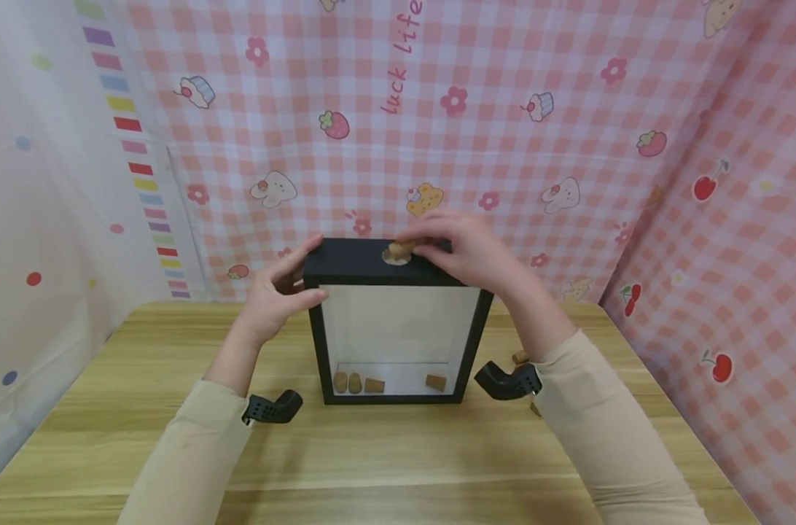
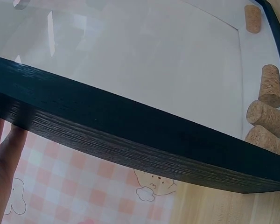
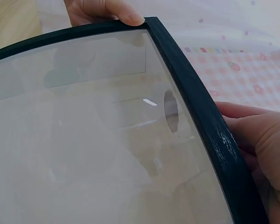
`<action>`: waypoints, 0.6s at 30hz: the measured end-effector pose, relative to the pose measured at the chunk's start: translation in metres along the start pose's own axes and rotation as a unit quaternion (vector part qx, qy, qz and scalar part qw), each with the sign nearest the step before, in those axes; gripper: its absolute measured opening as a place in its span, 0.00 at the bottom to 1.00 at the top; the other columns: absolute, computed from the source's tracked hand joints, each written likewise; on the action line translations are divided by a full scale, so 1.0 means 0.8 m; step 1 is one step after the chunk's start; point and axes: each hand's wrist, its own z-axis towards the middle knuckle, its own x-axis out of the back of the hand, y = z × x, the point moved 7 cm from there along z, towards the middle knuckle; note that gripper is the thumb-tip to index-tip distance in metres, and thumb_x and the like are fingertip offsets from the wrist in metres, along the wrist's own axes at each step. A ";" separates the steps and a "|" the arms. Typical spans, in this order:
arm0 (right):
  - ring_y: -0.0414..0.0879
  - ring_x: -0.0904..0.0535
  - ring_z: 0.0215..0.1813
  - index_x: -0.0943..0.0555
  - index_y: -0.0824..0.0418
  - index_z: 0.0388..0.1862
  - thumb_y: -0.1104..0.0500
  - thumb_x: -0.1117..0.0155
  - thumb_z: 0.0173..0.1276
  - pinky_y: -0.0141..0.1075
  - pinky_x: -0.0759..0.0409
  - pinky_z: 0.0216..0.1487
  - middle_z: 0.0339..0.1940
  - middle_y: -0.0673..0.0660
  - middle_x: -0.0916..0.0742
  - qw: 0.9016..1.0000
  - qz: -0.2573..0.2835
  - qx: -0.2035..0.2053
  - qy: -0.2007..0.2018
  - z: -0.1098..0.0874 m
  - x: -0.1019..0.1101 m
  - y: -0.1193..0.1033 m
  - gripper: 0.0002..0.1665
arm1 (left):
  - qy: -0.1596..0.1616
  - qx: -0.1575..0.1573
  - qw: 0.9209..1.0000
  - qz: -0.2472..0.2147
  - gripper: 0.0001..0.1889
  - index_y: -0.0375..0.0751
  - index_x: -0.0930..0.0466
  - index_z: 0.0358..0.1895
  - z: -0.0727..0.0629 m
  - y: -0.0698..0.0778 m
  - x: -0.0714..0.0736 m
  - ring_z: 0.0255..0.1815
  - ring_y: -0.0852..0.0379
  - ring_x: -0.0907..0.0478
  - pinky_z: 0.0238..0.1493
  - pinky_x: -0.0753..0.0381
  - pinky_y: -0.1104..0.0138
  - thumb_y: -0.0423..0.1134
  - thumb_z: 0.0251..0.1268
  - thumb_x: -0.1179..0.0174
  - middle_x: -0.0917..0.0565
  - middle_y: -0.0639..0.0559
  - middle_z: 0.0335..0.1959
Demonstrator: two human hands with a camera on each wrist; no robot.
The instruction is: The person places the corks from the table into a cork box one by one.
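Observation:
A black box frame (image 1: 348,261) with a clear front stands upright on the table, a round hole in its top edge. My left hand (image 1: 273,295) grips its upper left corner, thumb across the front and fingers at the top and side. Above the hole, my right hand (image 1: 473,251) pinches a cork (image 1: 402,249) between thumb and fingers. Inside at the bottom, several corks (image 2: 269,86) rest: a few grouped at the left, and one cork (image 1: 436,382) lying toward the right. The right wrist view shows the hole (image 3: 171,111) through the clear front; the pinched cork is hidden there.
Loose corks (image 1: 520,357) lie on the wooden table (image 1: 385,459) to the right of the frame, partly behind the right wrist camera (image 1: 508,380). A pink checked cloth (image 1: 398,168) hangs close behind the frame, and another covers the right side.

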 end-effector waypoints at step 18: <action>0.48 0.18 0.53 0.17 0.67 0.57 0.75 0.33 0.62 0.37 0.23 0.52 0.53 0.58 0.13 0.993 0.084 0.050 0.068 -0.043 0.039 -0.004 0.23 | 0.004 0.003 1.000 0.004 0.37 0.48 0.33 0.74 0.001 -0.002 0.001 0.68 0.59 0.31 0.56 0.26 0.69 0.23 0.61 0.37 0.32 0.54 0.73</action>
